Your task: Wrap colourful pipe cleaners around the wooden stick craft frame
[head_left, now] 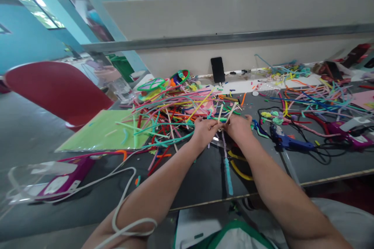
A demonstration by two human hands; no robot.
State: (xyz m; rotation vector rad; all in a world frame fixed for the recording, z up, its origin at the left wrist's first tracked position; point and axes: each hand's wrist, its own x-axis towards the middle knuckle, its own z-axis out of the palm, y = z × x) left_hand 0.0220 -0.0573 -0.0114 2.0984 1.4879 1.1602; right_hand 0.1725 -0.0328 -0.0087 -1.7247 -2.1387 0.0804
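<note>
My left hand and my right hand meet over the dark table, fingers pinched together. Between them they hold pale cream pipe cleaners, whose two ends stick up in a V; the part between my fingertips is mostly hidden. A lilac strip hangs below my fingers toward a turquoise piece on the table. Close beyond my left hand lies a big heap of coloured pipe cleaners. Yellow-handled scissors lie partly under my right forearm.
A blue glue gun with cables lies at the right, near more pipe cleaners. A black phone leans on the back panel. Green sheets, a purple power strip and a white cable are at the left.
</note>
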